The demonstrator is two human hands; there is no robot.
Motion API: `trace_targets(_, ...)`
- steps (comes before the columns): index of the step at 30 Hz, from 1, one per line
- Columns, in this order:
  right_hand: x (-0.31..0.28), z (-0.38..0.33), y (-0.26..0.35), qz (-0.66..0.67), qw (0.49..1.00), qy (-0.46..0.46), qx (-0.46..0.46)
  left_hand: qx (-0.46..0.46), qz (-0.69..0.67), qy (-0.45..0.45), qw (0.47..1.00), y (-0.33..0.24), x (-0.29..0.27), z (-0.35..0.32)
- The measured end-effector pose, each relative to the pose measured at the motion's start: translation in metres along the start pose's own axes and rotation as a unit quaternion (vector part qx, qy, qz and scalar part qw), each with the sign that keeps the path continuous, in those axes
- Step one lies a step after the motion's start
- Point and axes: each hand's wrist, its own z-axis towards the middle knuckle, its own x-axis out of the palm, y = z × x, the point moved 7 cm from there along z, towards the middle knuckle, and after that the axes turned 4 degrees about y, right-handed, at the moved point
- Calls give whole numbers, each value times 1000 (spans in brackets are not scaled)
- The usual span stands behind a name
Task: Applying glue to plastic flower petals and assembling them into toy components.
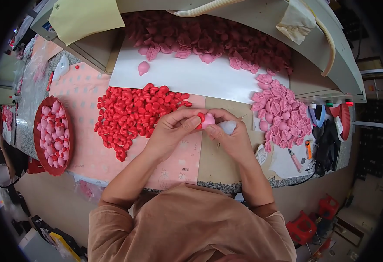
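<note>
Your counter [222, 187], speckled stone, runs L to R across mid-frame; its front edge curves just above your shirt, and both forearms cross it. The grey housing [344, 65] arches over the top, limiting reach at the back. Pink patterned sheet [86, 135] covers ctr-left; white sheet [165, 78] lies under the housing, w/ room to move on its near left part. Brown board [222, 161], matte, shows btwn your forearms, giving room down to the front edge.

Deep-pink heap [200, 37], ruffled petal shapes plus some smooth rounded pcs, fills top ctr. Red heap [134, 109], glossy curved pcs, sits ctr-left. Lighter pink pile [283, 118], crinkled petals & a few round pcs, is at right. Red tray [57, 171], oval, at far left near the counter edge, is full of pink rounded pcs w/ red bits.

Your left hand [169, 129] has its fingers pinching a red piece [201, 120], at frame ctr. Your right hand [235, 139] pinches the smooth pink ball [209, 120] against it, also holding a translucent bottle [228, 127], thin tip pointing up-right.
</note>
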Motion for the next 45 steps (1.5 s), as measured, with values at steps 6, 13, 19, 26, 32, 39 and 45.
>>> trace_targets(6, -1, 4, -14, 142, 989, 30, 28, 139, 117, 9, 983, -16, 27, -10)
trace_targets(13, 10, 3, -18, 249, 965, 58, 54, 193, 256, -25, 947, -20, 19, -14)
trace_targets(19, 4, 2, -13, 209, 976, 51, 18, 152, 105, 49, 982, -24, 27, -14)
trace_targets(26, 0, 1, 2, 62, 997, 5, -40, 174, 194, -2, 966, -25, 20, -13)
trace_targets(32, 0, -3, 8, 67, 994, -21, -85, 130, 224, -9, 966, -23, 20, -12)
trace_targets(39, -1, -2, 16, 67, 996, -28, -60, 75, 86, 30, 993, -13, 8, -3)
trace_targets(45, -1, -7, 22, -55, 991, -23, -117, 94, 92, 68, 989, -17, 18, -2)
